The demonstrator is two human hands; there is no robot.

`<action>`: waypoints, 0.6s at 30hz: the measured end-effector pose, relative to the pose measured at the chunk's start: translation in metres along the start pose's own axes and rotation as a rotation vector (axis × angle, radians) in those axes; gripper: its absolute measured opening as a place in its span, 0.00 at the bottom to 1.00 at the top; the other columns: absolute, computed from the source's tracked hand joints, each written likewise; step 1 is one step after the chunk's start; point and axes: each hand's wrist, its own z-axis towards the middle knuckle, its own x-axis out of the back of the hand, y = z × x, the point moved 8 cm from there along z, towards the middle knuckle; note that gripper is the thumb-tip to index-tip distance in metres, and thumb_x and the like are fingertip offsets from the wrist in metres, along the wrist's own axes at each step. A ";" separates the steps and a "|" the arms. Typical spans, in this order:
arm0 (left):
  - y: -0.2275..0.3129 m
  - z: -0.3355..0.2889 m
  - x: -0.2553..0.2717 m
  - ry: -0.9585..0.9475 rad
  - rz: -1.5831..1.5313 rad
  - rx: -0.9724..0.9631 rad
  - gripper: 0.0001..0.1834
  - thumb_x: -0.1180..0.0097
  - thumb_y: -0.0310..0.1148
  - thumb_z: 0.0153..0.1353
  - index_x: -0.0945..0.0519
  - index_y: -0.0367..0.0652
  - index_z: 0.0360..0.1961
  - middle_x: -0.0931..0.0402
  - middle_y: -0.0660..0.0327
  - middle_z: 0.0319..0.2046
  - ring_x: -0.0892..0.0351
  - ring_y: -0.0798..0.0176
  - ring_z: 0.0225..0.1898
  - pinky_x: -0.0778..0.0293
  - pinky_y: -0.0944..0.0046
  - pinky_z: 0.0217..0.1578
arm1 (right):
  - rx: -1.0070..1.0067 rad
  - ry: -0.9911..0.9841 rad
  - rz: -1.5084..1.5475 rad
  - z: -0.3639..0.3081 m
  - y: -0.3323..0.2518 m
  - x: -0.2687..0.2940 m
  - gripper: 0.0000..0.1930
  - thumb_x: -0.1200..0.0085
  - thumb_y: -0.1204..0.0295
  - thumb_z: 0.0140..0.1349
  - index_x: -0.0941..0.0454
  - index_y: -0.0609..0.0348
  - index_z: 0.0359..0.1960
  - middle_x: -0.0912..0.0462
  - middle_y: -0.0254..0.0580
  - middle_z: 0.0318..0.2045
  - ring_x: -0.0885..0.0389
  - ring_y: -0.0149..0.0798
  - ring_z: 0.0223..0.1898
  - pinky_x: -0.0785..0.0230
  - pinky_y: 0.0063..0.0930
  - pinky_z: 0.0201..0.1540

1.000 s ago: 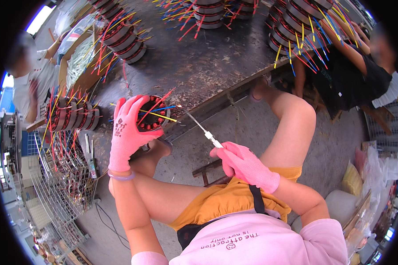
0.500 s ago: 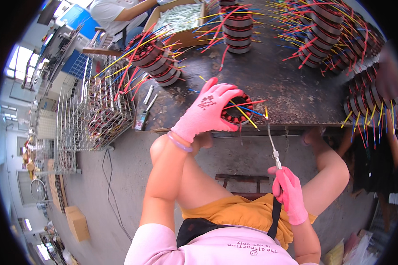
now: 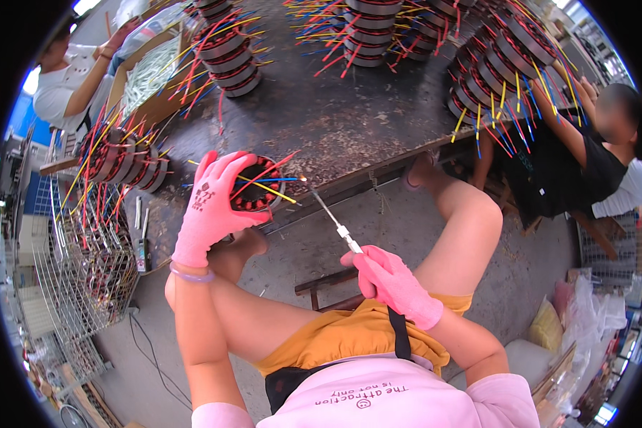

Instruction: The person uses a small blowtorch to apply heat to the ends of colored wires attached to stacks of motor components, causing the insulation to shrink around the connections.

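Note:
My left hand [image 3: 217,200], in a pink glove, grips a motor stator [image 3: 267,205] by its side at the table's front edge. The stator is a ring with red windings, and red, blue and yellow wires stick out of it to the right. In a pink glove too, my right hand [image 3: 392,282] is closed round a slim wand-like tool [image 3: 327,208] with a white fitting and a thin metal stem. A small orange glow shows at the tool's tip, right at the end of the blue wire [image 3: 287,179]. I cannot tell whether they touch.
Stacks of wired stators stand on the dark table [image 3: 349,121], one stack [image 3: 125,160] leaning at the left. A cardboard box [image 3: 150,78] holds pale tubes. Wire baskets [image 3: 85,278] stand at the left. One person [image 3: 71,85] sits far left, another [image 3: 571,150] at the right.
My view has swung to the right, so the scene sits farther left. The tool's tip has moved from a yellow-ended wire to the blue wire's end, where an orange glow shows. Both grips are unchanged.

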 end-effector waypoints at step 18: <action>0.001 -0.001 -0.003 -0.038 0.008 0.009 0.45 0.25 0.37 0.34 0.28 0.42 0.59 0.27 0.55 0.58 0.32 0.48 0.63 0.49 0.46 0.71 | 0.012 0.014 -0.027 0.000 -0.001 -0.002 0.18 0.56 0.58 0.72 0.23 0.60 0.48 0.30 0.28 0.17 0.43 0.20 0.14 0.51 0.18 0.18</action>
